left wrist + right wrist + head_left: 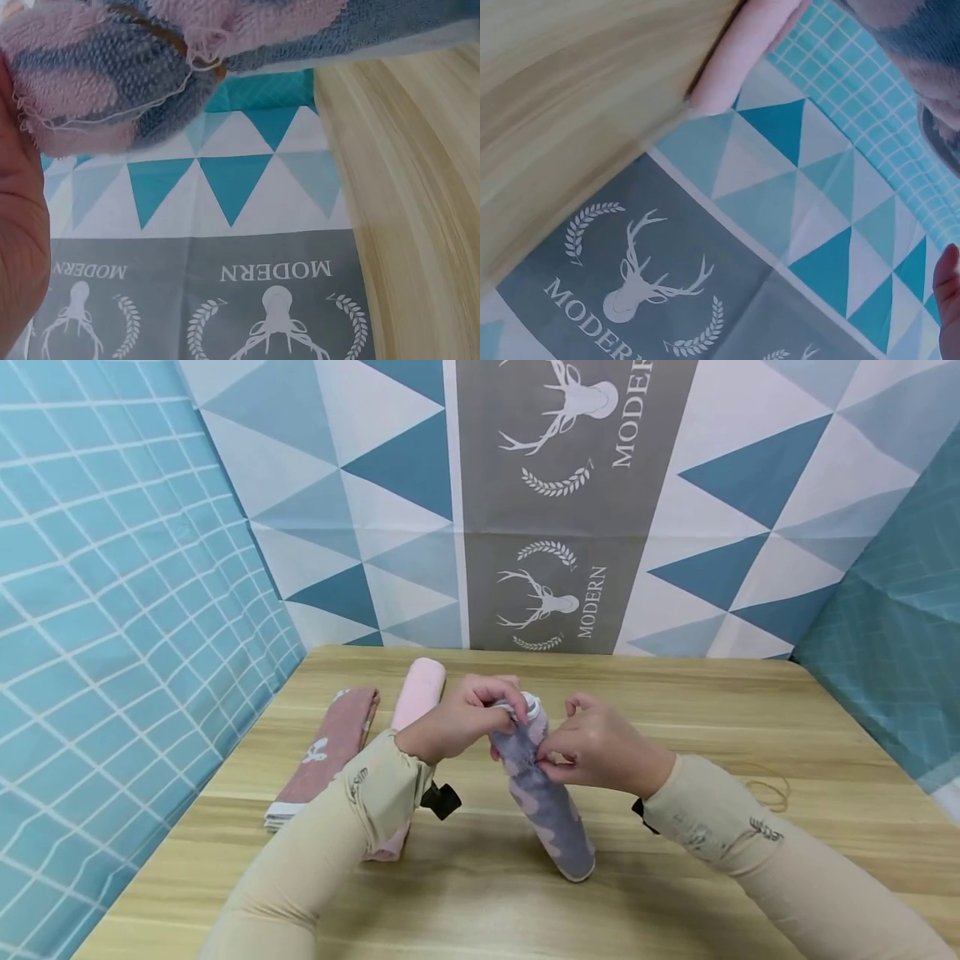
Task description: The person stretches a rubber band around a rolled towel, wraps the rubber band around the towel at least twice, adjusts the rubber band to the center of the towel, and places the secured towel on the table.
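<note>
A rolled grey-blue and pink towel (553, 818) stands tilted on the table between both hands. My left hand (468, 714) grips it near its upper end, thumb and fingers around the roll. On the roll's right side, my right hand (603, 747) pinches with thumb and forefinger where the towel is drawn in. A thin brown rubber band (171, 36) crosses the terry cloth in the left wrist view, with loose white threads beside it. Whether the right fingertips hold only the band or some cloth too, I cannot tell.
To the left lie a pink rolled towel (420, 689) and a folded brownish-pink towel (333, 743) with white motifs. A yellowish rubber band (776, 792) lies on the wooden table (712, 702) by the right forearm. Patterned sheets (405, 468) line the back and sides.
</note>
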Available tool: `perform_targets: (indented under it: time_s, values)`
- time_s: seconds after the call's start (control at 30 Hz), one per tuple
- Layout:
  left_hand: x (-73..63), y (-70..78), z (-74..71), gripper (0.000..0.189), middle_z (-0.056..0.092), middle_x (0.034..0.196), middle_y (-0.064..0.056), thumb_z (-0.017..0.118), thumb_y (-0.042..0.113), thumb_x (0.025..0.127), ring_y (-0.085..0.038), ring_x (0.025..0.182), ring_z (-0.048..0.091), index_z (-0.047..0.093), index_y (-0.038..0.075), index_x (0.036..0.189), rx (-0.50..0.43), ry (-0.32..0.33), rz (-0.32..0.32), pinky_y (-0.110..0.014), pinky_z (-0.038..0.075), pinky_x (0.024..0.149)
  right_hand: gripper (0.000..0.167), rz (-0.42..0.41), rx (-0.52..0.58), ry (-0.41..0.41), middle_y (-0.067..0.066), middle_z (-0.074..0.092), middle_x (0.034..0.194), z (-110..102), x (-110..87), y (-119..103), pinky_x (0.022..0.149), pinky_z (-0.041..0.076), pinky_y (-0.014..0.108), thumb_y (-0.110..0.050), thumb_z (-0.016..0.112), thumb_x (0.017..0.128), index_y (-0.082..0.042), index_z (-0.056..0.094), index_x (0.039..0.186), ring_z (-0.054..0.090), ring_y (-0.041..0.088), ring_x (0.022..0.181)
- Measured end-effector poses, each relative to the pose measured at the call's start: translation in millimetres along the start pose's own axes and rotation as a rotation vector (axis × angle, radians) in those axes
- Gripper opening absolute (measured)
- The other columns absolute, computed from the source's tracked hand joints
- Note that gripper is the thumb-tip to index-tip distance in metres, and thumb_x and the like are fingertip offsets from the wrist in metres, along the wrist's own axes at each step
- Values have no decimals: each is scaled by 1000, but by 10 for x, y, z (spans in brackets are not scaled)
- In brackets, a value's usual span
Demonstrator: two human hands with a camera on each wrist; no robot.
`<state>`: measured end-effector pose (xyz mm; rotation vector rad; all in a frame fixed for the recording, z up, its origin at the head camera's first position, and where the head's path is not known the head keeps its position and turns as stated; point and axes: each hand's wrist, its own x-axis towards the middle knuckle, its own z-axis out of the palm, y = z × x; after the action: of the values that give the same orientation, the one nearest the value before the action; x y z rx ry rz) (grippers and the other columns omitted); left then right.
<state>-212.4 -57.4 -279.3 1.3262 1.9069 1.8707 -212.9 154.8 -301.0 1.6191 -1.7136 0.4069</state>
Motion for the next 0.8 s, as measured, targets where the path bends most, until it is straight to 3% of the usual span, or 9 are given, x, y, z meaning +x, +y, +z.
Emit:
perform_targets:
  time_s: [0.1, 0.27, 0.33, 0.5, 0.6, 0.67, 0.8]
  values:
    - [4, 14, -3, 17, 51, 80, -4, 43, -9, 78, -14, 59, 48, 57, -15, 83, 2, 50, -26, -27, 43, 42, 10, 12, 28, -31, -9, 54, 51, 14, 0, 3, 55, 32, 26, -4, 72, 67, -11, 66, 68, 42, 1, 44]
    - [33, 19, -10, 25, 54, 81, -4, 45, -9, 74, -14, 55, 48, 61, -18, 91, 24, 172, -129, -27, 43, 40, 15, 167, 373, -194, -8, 43, 54, -8, -68, -10, 55, 35, 21, 4, 64, 81, -8, 60, 74, 39, 3, 55]
    - [52, 2, -19, 27, 57, 83, -4, 46, -10, 73, -14, 53, 47, 62, -19, 93, 26, 221, -167, -26, 43, 40, 17, 219, 428, -258, -8, 43, 57, -25, -91, -17, 58, 38, 21, 7, 64, 81, -8, 59, 76, 40, 3, 59]
    - [46, -43, -86, 27, 62, 93, -7, 46, -13, 72, -13, 53, 48, 61, -18, 93, 8, 332, -229, -25, 43, 40, 13, 187, 317, -357, -7, 56, 65, -41, -121, -53, 57, 40, 20, 6, 66, 81, -7, 62, 80, 44, 6, 59]
    - [4, -58, -149, 25, 61, 96, -8, 47, -13, 71, -13, 57, 51, 61, -16, 91, 20, 355, -246, -24, 44, 40, 9, 159, 260, -393, -6, 60, 67, -29, -157, -99, 57, 38, 19, 3, 65, 83, -6, 63, 83, 44, 6, 58]
    - [-31, -65, -198, 23, 60, 95, -7, 47, -13, 70, -14, 60, 52, 64, -12, 87, 24, 360, -246, -24, 44, 40, 8, 144, 225, -409, -7, 59, 66, -4, -191, -137, 58, 36, 18, 0, 66, 84, -7, 63, 84, 43, 4, 56]
    - [-67, -91, -279, 29, 59, 88, -4, 46, -15, 69, -14, 62, 51, 67, 4, 74, -56, 396, -210, -24, 43, 39, 10, 97, 118, -421, -12, 56, 61, 58, -306, -212, 58, 28, 18, -6, 70, 81, -11, 61, 82, 33, 0, 51]
